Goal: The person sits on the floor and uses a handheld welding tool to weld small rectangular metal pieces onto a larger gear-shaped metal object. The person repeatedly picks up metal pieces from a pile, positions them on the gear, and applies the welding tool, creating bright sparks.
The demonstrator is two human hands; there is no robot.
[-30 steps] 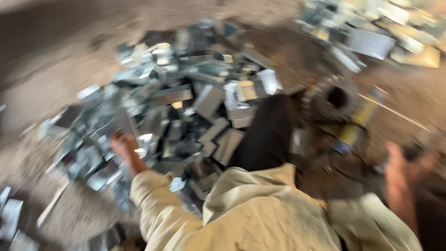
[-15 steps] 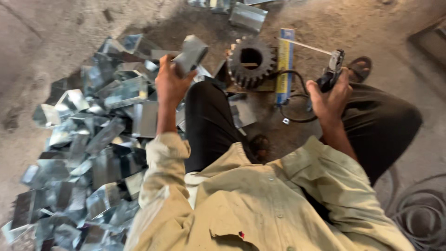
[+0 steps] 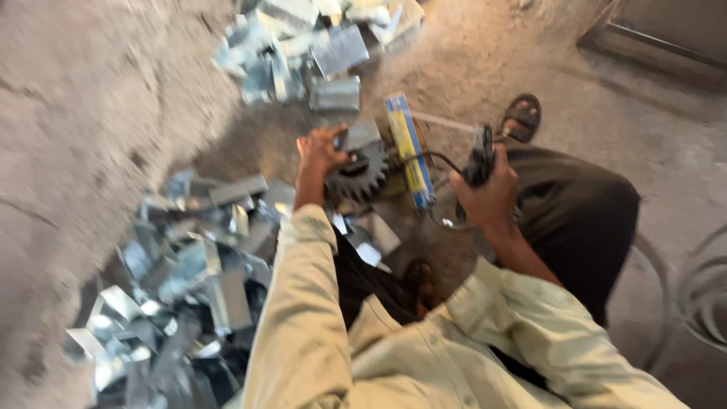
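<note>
The left hand [image 3: 322, 154] grips a grey metal piece [image 3: 358, 136] against the dark gear [image 3: 357, 176], at twelve o'clock from the knees. The right hand [image 3: 488, 198] clasps a black tool [image 3: 480, 157]. A long blue-and-yellow box [image 3: 409, 150] lies between them, at three o'clock of the gear.

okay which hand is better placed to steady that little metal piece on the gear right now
Probably the left. The left hand already rests on the bent metal piece atop the dark gear, while the right hand is off to the side, gripping a dark corded tool.
</note>
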